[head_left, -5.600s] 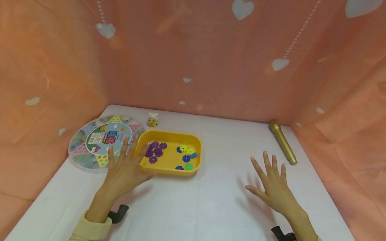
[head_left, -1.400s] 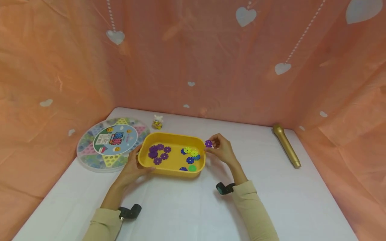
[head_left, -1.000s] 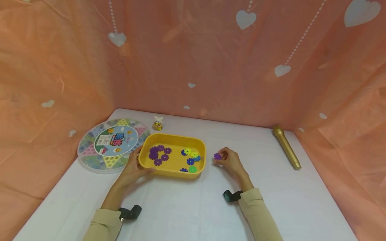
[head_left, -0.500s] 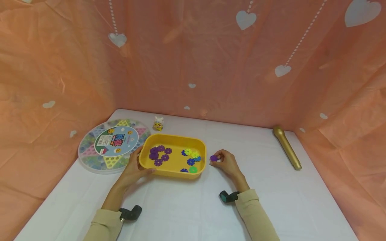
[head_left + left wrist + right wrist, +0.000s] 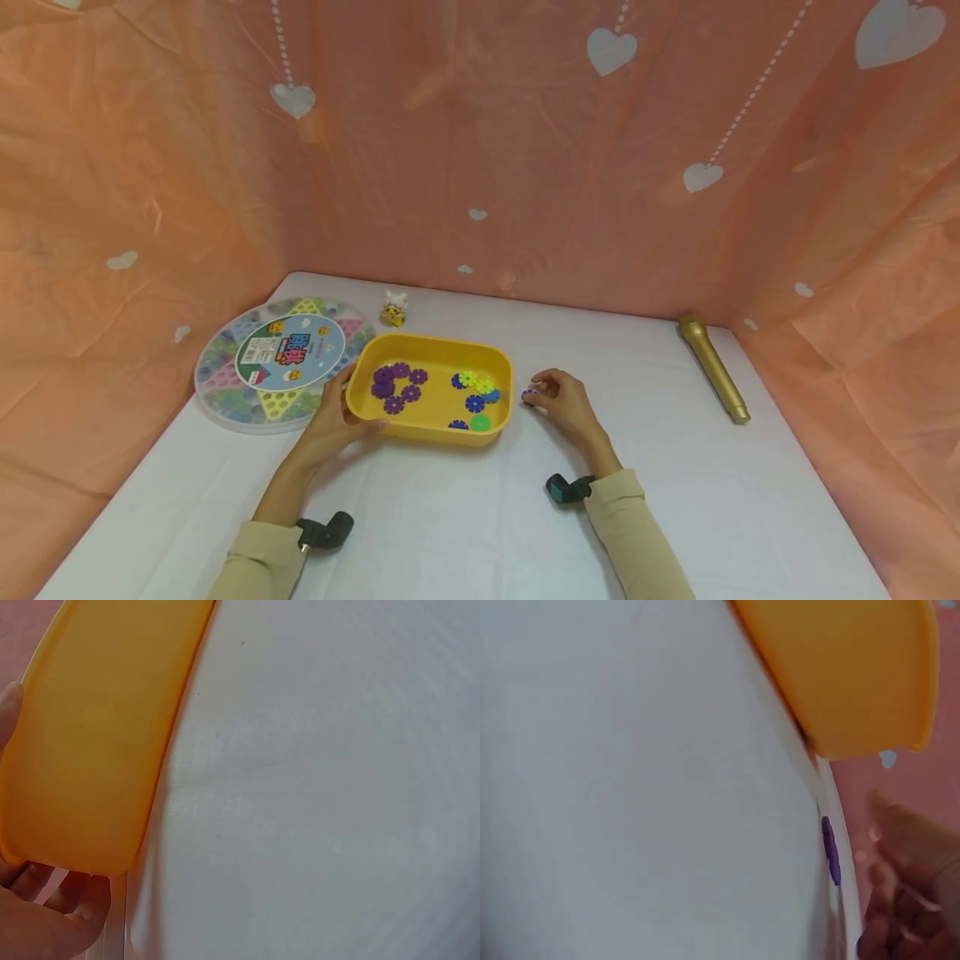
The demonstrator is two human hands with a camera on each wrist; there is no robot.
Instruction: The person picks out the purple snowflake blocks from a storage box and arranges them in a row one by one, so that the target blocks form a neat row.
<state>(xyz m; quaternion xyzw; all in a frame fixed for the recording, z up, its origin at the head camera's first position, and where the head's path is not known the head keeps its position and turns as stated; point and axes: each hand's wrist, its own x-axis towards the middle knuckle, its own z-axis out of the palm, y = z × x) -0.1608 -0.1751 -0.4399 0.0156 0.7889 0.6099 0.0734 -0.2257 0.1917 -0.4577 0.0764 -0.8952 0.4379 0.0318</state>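
My left hand [image 5: 333, 421] holds the left end of a yellow tray [image 5: 420, 432], thumb along the near rim and fingers round the end. Inside are purple snowflake discs [image 5: 393, 404] on the left. Blue, yellow-green and green snowflake discs [image 5: 475, 403] are on the right. Just right of the tray, one purple snowflake disc [image 5: 831, 851] lies flat on the white table. My right hand [image 5: 570, 408] is over that disc; in the right wrist view its fingers [image 5: 900, 825] are apart from it and hold nothing. In the head view they partly cover the disc.
A round Chinese checkers set [image 5: 285, 358] lies left of the tray, close to my left hand. Behind the tray stands a small white-and-yellow figurine [image 5: 394, 308]. A gold microphone [image 5: 714, 368] lies at the far right. Pink curtains [image 5: 480, 150] hang around the table.
My right hand carried the purple disc from the tray's right rim down to the table, and has now let it go there. The left hand keeps its hold on the tray.
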